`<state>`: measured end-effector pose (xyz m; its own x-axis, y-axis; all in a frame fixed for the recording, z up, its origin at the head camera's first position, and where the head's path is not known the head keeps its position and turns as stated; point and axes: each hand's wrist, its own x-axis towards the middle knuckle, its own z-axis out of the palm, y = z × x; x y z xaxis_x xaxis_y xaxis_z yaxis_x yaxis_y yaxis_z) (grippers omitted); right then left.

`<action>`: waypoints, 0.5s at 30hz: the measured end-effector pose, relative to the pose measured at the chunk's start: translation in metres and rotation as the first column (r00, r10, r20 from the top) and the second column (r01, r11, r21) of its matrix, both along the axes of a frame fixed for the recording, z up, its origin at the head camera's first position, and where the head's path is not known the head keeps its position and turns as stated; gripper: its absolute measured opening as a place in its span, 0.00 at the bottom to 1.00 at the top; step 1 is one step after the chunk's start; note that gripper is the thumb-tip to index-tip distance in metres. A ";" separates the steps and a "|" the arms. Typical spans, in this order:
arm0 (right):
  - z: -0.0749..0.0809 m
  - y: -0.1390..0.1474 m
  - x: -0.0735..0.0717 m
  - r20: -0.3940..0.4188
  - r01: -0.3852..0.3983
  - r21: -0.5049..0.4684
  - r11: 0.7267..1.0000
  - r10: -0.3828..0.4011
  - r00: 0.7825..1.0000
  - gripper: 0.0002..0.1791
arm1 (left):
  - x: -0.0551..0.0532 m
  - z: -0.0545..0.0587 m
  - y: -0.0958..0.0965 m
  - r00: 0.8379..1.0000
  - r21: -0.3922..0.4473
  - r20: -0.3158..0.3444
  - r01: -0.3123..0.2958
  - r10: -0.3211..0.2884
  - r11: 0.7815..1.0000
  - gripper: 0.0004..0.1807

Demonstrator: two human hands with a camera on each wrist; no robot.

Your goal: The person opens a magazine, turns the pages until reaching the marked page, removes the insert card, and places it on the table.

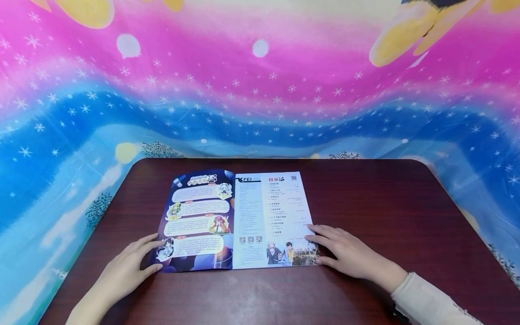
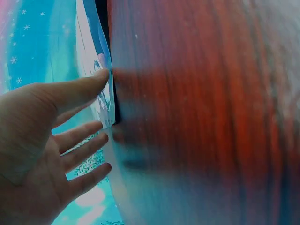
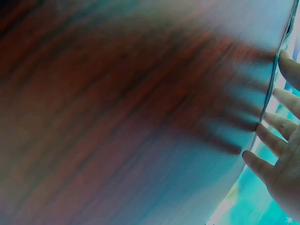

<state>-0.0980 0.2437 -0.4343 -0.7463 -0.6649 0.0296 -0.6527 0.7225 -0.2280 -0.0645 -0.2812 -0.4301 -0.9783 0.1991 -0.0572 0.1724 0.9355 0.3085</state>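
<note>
A magazine (image 1: pixel 248 219) lies spread on the table, with a dark blue illustrated page on the left and a white contents page on the right. At its lower left edge rests my left hand (image 1: pixel 126 266), fingers relaxed and thumb at the corner. My right hand (image 1: pixel 349 253) touches the lower right edge with spread, fairly straight fingers. In the left wrist view the thumb of the left hand (image 2: pixel 61 98) overlaps the magazine's edge (image 2: pixel 96 56). The right wrist view has the fingertips of the right hand (image 3: pixel 286 145) along the magazine's thin edge (image 3: pixel 269 89).
The dark reddish-brown wooden table (image 1: pixel 386 203) has rounded far corners and a glossy top. Behind it and along its sides hangs a pink and blue cloth (image 1: pixel 264 99) printed with snowflakes. A light sleeve (image 1: pixel 426 298) covers the right forearm.
</note>
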 end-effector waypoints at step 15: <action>0.005 -0.006 -0.003 0.007 0.025 0.018 1.000 -0.025 1.000 0.27 | -0.010 0.001 0.024 0.995 0.027 -0.068 0.081 -0.079 0.996 0.27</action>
